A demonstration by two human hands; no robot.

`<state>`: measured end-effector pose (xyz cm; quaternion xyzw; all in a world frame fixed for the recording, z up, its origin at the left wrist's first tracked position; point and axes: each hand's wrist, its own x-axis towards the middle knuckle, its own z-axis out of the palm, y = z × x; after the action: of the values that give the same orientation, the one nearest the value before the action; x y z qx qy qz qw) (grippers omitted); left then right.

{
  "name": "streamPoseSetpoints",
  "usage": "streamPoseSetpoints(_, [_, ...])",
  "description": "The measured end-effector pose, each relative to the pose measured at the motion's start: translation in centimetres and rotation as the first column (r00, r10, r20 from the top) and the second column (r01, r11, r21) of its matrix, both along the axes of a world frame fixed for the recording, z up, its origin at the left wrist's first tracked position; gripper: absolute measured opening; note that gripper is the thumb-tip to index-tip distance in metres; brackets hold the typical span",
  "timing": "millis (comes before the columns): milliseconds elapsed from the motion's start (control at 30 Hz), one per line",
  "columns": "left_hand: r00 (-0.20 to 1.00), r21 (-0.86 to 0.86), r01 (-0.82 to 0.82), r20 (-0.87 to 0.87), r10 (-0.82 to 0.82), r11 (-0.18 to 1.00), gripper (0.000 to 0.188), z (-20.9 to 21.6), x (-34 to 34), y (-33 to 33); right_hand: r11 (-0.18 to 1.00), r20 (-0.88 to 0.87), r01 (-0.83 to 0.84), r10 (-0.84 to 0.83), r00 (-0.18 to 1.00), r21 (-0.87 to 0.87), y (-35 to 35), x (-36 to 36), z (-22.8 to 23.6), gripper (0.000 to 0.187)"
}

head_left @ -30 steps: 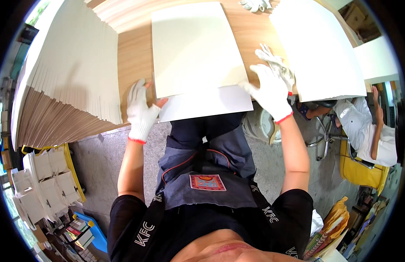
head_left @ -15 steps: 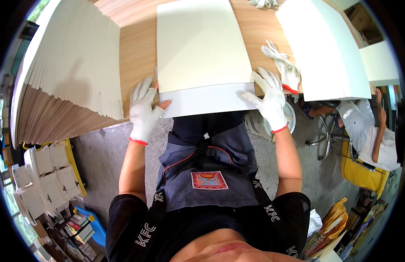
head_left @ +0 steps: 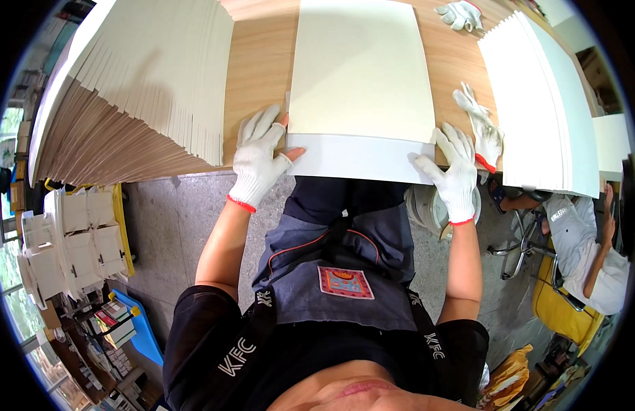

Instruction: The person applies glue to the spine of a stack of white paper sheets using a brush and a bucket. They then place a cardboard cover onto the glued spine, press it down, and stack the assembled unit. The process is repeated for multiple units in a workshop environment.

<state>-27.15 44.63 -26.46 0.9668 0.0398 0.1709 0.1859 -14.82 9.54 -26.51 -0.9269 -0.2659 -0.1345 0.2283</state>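
Note:
A large cream sheet (head_left: 362,68) lies on the wooden table in front of me. Along its near edge a pale grey-white strip (head_left: 358,156) shows and reaches past the table's front edge. My left hand (head_left: 261,152), in a white knit glove with bare thumb and fingertip, rests at the strip's left side. Its fingers are stretched out, the thumb touching the strip's corner. On the other side my right hand (head_left: 454,168), gloved too, lies with fingers spread against the right edge, its thumb over the strip's corner.
Tall stacks of pale sheets (head_left: 160,75) stand at left and right (head_left: 554,103). Loose work gloves lie on the tabletop (head_left: 458,68), one glove (head_left: 483,130) near my right hand. A seated person (head_left: 578,240) is at the right. White bins (head_left: 77,236) stand lower left.
The whole view has swung, so everything sits farther right in the picture. Both hands keep nearly the same places at the sides of the sheet and strip.

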Motion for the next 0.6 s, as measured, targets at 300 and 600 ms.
streamPoseSetpoints(300, [0.998,0.061,-0.011,-0.053,0.014,0.998,0.058,0.34,0.04,-0.18,0.998,0.016,-0.028,0.027,1.0,0.064,0.05,-0.14,0.42,0.063])
streamPoseSetpoints(600, [0.998,0.056,-0.001,-0.059,0.005,0.998,0.06,-0.55,0.17,0.2,0.995,0.103,-0.049,0.04,0.994,0.088,-0.44,-0.2,-0.31,0.065])
